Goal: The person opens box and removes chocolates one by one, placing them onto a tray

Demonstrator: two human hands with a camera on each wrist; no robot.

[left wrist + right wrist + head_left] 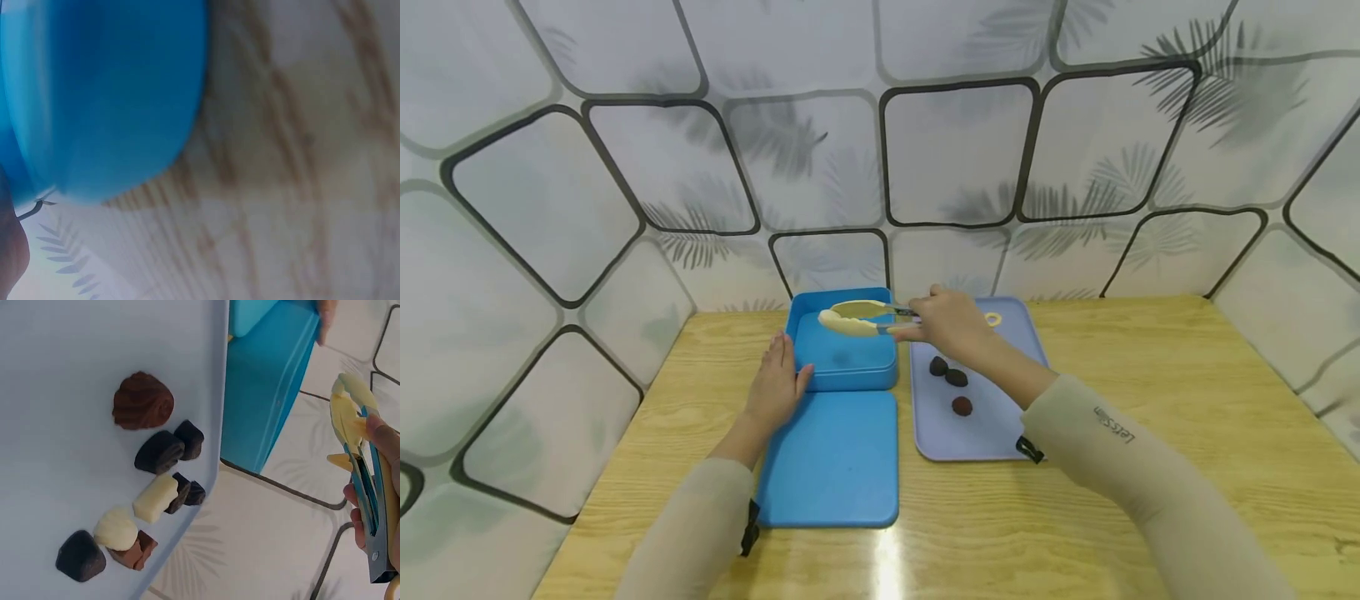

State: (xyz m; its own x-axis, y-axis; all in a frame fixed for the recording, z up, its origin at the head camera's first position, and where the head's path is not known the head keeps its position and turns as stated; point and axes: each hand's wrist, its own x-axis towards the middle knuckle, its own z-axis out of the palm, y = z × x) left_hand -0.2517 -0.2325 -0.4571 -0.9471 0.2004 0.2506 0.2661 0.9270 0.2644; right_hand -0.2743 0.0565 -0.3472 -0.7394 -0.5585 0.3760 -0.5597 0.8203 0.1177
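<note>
My right hand (951, 321) grips a pair of tongs (850, 323) with pale yellow tips, held level over the blue box (846, 381). No piece shows between the tips in the right wrist view. My left hand (775, 387) rests against the box's left wall, fingers straight, thumb near the front rim. Under my right forearm, the lavender tray (992, 437) holds several chocolates; a brown swirled chocolate (144, 400), dark chocolates (159, 452) and a cream-coloured bar (155, 497) lie on it in the right wrist view.
A flat blue lid (829, 458) lies right in front of the box. The wooden table (1150, 400) runs back to a patterned wall covering (958, 158). Part of the tray is hidden by my right arm.
</note>
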